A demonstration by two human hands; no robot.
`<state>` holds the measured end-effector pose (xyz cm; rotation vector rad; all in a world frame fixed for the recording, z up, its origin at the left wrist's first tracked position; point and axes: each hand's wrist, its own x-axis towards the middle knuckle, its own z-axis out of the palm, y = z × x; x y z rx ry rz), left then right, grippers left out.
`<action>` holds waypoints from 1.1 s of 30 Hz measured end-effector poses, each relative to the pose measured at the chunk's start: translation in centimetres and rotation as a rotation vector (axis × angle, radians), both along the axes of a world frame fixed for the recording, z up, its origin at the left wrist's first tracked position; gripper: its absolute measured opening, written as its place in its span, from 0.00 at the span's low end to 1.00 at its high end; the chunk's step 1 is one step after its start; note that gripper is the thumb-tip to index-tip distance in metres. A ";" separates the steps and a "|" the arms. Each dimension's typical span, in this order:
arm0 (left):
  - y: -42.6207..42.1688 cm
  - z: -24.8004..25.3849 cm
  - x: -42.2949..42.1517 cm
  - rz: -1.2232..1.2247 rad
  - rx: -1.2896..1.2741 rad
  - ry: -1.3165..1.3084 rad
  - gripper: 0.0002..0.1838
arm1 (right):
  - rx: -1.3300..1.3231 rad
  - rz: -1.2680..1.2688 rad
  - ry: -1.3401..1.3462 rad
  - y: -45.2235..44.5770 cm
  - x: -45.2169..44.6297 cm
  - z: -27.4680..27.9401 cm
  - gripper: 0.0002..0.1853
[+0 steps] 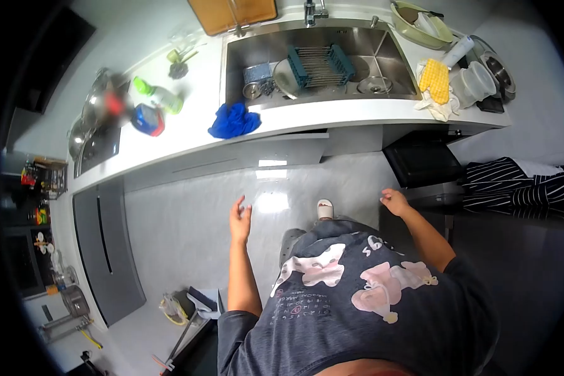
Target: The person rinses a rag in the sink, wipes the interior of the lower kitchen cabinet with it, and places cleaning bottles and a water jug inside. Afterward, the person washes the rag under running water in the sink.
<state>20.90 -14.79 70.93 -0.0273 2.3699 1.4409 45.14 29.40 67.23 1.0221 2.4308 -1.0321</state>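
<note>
My left hand (240, 220) hangs over the grey floor, fingers apart, holding nothing. On the other side of my body, my right hand (395, 203) is in the air near a black bin (422, 160), its fingers loosely curled and apart, with nothing visible in them. Neither hand touches the counter. Beyond them, a crumpled blue cloth (234, 121) lies on the white counter's front edge. A dark green rack (321, 66) stands inside the steel sink (382, 53). At the sink's right lies a yellow glove or sponge (434, 81) on a whitish cloth (442, 111).
A spray bottle (163, 97) and a blue-red container (147, 120) stand on the left counter. A wooden board (235, 12) leans behind the sink. A green basin (422, 28) and clear tubs (473, 83) sit at the right. A dustpan (205, 302) is on the floor.
</note>
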 end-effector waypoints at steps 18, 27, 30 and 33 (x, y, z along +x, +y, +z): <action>12.6 4.9 -22.8 -0.427 -0.638 0.596 0.29 | -0.017 -0.104 0.530 3.0 -15.3 10.3 0.16; 20.5 4.7 -19.9 -0.596 -0.329 0.369 0.24 | 0.416 0.326 0.670 19.3 -38.3 13.2 0.21; 25.5 2.4 -18.5 -0.464 0.039 0.189 0.22 | 0.550 0.373 0.523 23.3 -49.6 15.1 0.24; 31.0 6.1 -17.8 -0.195 0.411 -0.349 0.17 | 0.688 0.430 0.592 28.8 -60.9 10.7 0.23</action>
